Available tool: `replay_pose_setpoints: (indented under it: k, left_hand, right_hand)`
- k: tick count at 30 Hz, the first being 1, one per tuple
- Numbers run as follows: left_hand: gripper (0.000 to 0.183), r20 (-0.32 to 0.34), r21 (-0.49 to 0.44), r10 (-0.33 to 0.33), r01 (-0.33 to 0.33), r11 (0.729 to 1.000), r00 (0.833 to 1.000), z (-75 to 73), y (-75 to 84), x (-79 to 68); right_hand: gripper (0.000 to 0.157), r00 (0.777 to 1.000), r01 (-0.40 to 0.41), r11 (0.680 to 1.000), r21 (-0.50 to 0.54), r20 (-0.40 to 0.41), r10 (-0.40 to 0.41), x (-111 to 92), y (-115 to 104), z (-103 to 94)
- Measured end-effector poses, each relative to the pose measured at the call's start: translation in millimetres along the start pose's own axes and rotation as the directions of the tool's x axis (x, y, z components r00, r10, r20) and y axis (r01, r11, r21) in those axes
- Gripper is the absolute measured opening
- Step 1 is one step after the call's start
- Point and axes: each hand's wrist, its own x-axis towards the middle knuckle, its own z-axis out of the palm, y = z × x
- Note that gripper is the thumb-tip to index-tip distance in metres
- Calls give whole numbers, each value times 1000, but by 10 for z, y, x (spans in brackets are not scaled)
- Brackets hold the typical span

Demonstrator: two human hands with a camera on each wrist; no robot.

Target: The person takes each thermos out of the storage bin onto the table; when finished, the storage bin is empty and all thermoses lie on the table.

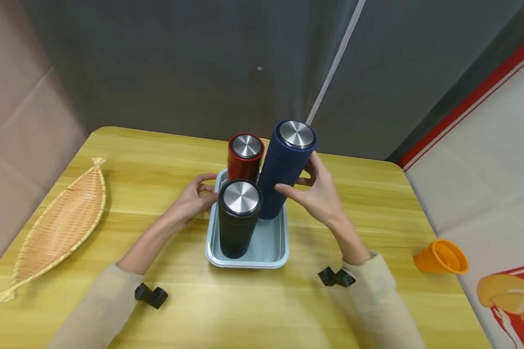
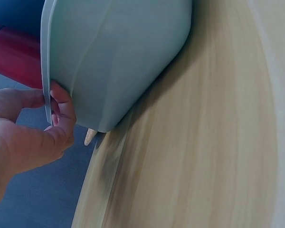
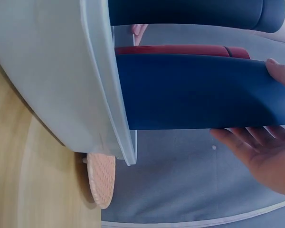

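Note:
A light blue plastic bin (image 1: 246,264) stands on the table with three thermos bottles in it. The black thermos (image 1: 237,230) is at its near left and the red thermos (image 1: 243,167) at the far side. My right hand (image 1: 320,194) grips the tall blue thermos (image 1: 284,169), thumb on the near side and fingers round the far side. This bottle leans to the right, its lower end inside the bin, as the right wrist view also shows. My left hand (image 2: 33,126) pinches the bin's rim between thumb and fingers. The bottles' bases are partly hidden.
A leaf-shaped wicker basket (image 1: 63,223) lies at the table's left. Behind the bin, another woven piece (image 3: 102,180) is mostly hidden. An orange cup (image 1: 441,257) lies tipped near the right edge. A grey panel (image 1: 179,68) rises behind the table.

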Motion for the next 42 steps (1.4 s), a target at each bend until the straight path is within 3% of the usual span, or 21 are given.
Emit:
replay_pose_setpoints:
  k: [4, 10, 16, 25, 32, 38, 42]
  left_hand:
    - [59, 16, -7, 3, -3, 1000, 1000, -15, -9, -11]
    - [59, 22, -26, 7, -6, 1000, 1000, -14, -26, 11]
    - [58, 14, -32, -5, 5, 999, 1000, -26, -31, 14]
    - [59, 41, -67, -4, 6, 998, 999, -1, -12, 50]
    - [60, 46, -103, 1, 3, 995, 999, -72, -43, 26]
    - [61, 54, -104, -3, 8, 995, 999, -69, -21, 14]
    - [61, 51, -106, -8, 13, 994, 999, -64, -29, 8]
  right_hand:
    - [77, 1000, -18, 1000, -1, -1, 18, 10, -35, -45]
    - [76, 1000, 19, 1000, -25, 6, -19, 120, -142, -143]
    - [74, 999, 20, 999, -47, -32, -22, 167, -230, -226]
    - [69, 997, -14, 995, -100, -77, 6, 159, -255, -543]
    - [70, 992, -63, 991, -115, -118, 49, 112, -64, -611]
    - [72, 980, -130, 983, -133, -170, 107, 61, 259, -625]
    - [73, 972, -136, 987, -85, -202, 116, 40, 468, -551]
